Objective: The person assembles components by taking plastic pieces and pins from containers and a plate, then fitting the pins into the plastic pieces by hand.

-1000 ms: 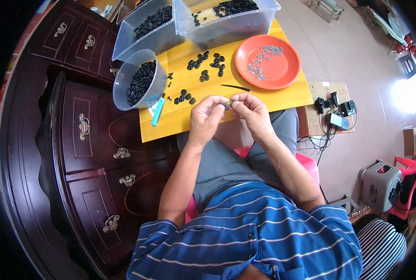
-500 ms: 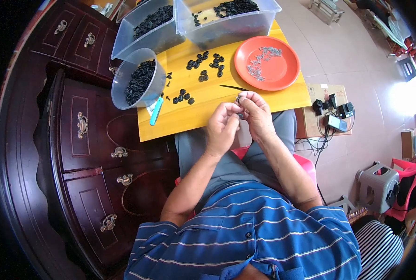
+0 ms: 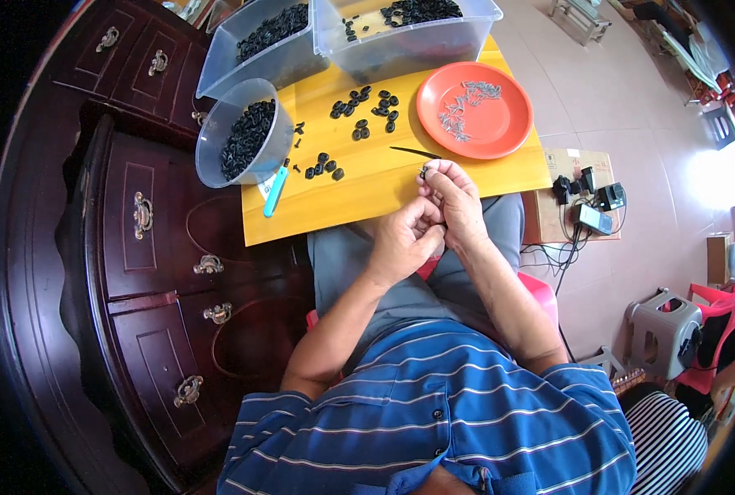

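Both hands meet at the near edge of the yellow board (image 3: pixel 359 194). My right hand (image 3: pixel 454 198) pinches a small black part (image 3: pixel 424 172) at its fingertips. My left hand (image 3: pixel 404 243) is curled just below and beside it, fingers touching the right hand; whether it holds anything is hidden. Loose black ring-shaped parts (image 3: pixel 363 111) lie scattered on the board beyond the hands. An orange plate (image 3: pixel 503 124) with several small metal pins (image 3: pixel 458 111) sits to the right. A thin black tool (image 3: pixel 413 152) lies just beyond my right fingertips.
A round clear tub (image 3: pixel 219 157) of black parts stands at the board's left, two clear bins (image 3: pixel 384 49) of black parts at the back. A blue-handled tool (image 3: pixel 275 191) lies near the tub. A dark wooden drawer cabinet (image 3: pixel 144 247) is at left; chargers and cables (image 3: pixel 586 206) lie on the floor.
Both hands have shifted right and slightly nearer along the board's edge. The left hand has dropped below the right one instead of beside it.
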Available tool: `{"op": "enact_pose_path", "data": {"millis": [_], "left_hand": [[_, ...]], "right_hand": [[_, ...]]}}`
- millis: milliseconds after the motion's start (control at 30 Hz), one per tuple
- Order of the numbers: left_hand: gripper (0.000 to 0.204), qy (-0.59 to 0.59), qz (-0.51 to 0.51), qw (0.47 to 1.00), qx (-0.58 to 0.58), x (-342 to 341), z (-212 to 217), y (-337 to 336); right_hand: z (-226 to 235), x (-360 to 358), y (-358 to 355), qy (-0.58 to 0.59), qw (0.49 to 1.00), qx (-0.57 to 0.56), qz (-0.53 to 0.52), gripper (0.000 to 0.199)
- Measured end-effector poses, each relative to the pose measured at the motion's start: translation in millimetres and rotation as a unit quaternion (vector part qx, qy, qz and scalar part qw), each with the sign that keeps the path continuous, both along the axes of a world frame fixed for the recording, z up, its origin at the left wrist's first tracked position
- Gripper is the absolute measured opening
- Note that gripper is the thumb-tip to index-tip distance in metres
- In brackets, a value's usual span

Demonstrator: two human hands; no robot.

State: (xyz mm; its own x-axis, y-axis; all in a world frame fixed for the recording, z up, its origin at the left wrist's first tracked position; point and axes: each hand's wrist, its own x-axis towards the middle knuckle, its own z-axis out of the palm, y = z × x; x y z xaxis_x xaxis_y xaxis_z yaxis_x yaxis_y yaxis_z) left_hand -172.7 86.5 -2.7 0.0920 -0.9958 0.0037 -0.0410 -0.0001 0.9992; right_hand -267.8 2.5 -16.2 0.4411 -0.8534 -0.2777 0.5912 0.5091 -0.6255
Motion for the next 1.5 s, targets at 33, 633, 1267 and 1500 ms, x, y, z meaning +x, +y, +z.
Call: {"op": "enact_pose_path", "data": {"millis": [33,633,1267,1500], "left_hand": [[0.016,0.001,0.001,1.000,0.000,1,1,1],[0.029,-0.049,0.135,0.988,-0.061,59,12,-3],[0.034,-0.150,0.106,0.980,-0.075,59,18,-2],[0.031,-0.152,0.099,0.982,-0.061,59,18,-2]], "right_hand": [[0,0,0,0.001,1.000,-0.003,0.001,0.008],[-3,5,6,0.101,0.982,-0.148,0.063,0.008],[1,1,7,0.130,0.972,-0.171,0.098,0.012],[-4,0,6,0.119,0.970,-0.186,0.104,0.012]]}}
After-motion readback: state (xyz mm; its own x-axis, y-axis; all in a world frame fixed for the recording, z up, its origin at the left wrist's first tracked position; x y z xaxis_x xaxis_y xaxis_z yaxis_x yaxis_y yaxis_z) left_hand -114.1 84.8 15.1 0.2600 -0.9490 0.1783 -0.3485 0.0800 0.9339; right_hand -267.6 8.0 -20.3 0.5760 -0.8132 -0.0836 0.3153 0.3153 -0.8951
